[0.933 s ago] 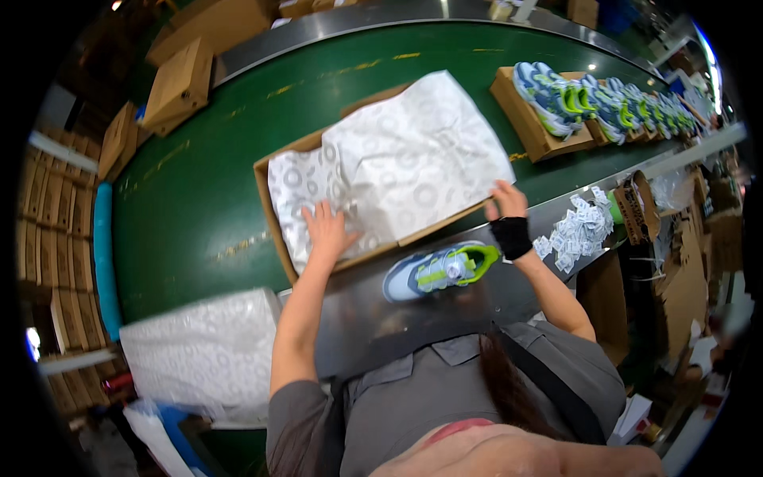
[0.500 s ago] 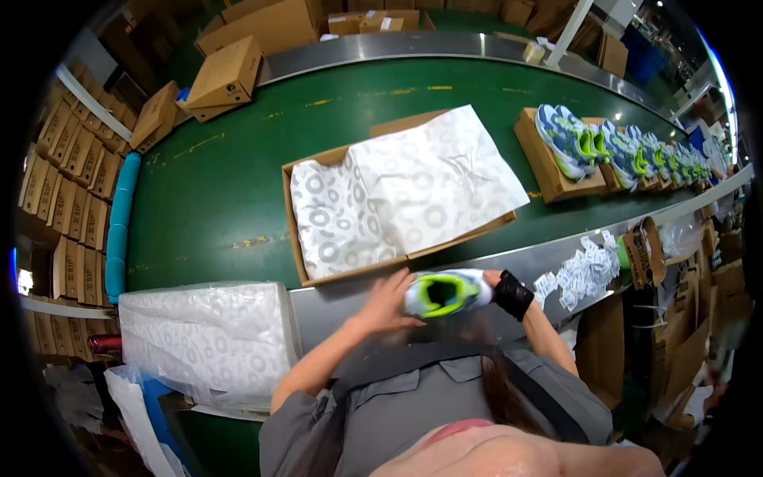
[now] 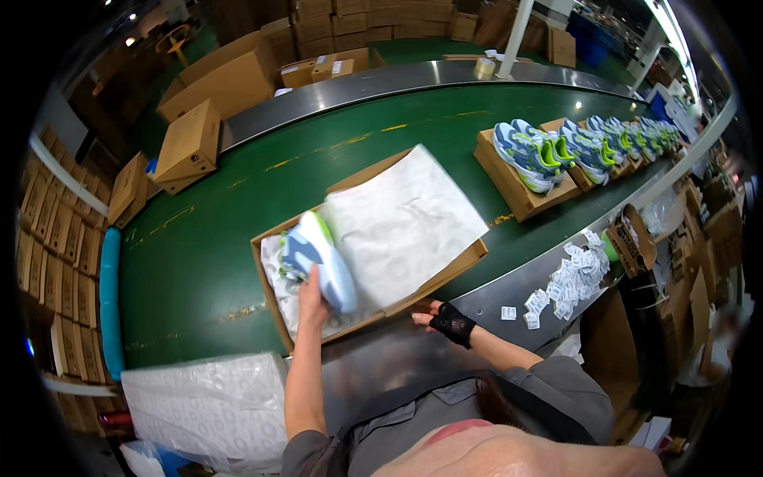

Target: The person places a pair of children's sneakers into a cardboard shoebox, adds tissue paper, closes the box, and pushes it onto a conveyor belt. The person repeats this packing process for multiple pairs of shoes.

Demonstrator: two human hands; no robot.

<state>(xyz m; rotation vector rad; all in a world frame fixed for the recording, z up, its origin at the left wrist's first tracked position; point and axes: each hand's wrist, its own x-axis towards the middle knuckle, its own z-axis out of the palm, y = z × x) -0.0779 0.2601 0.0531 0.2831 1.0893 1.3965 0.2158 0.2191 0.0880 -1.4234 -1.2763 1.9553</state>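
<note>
Head-worn fisheye looks steeply down; green conveyor (image 3: 207, 230) close below

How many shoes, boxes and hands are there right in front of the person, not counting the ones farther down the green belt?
Blue and white shoe: 1
Open cardboard box: 1
Hands: 2, the left hand holding the shoe over the box and the right hand at the box's near edge
Black wrist wrap: 1
Total: 5

open brown shoebox (image 3: 274, 314) (paper-lined), white tags (image 3: 574, 274) right
</note>
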